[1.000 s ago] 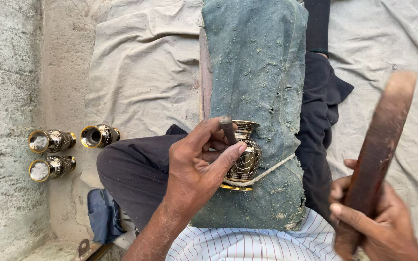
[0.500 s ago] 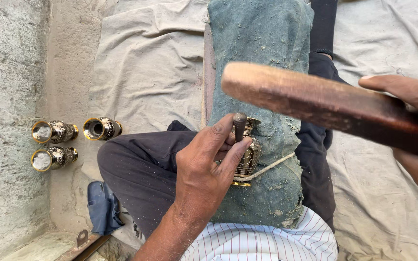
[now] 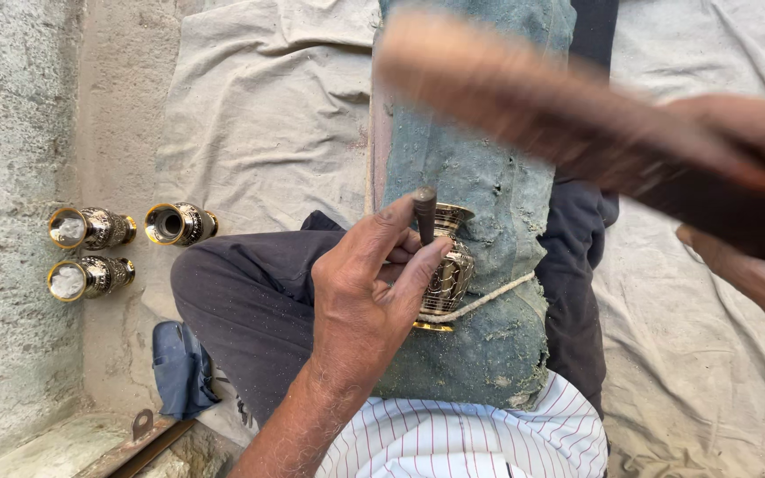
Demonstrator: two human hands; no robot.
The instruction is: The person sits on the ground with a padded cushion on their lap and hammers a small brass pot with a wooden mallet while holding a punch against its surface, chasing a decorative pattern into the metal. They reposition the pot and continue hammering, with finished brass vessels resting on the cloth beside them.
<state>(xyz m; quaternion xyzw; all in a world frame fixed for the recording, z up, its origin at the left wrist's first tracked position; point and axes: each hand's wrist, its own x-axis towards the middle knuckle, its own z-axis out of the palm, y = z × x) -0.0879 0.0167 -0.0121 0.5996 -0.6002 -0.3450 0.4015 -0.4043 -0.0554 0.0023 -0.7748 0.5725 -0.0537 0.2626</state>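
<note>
My left hand (image 3: 367, 288) pinches a short dark metal punch (image 3: 424, 211) upright against a small engraved brass vase (image 3: 447, 270). The vase lies on a green cloth-covered block (image 3: 480, 168) across my lap, tied down by a pale cord (image 3: 489, 299). My right hand (image 3: 750, 204) grips a long brown wooden mallet (image 3: 524, 97), blurred with motion, raised above the punch.
Three more engraved brass vases (image 3: 90, 227) (image 3: 179, 223) (image 3: 88, 276) lie on their sides at the left by a concrete wall (image 3: 2, 177). A grey sheet (image 3: 258, 115) covers the ground. A blue cloth (image 3: 179, 367) lies beside my dark-trousered leg (image 3: 250, 301).
The mallet swung from upright at the lower right to across the top of the view above the punch. My left hand holds the punch on the vase throughout.
</note>
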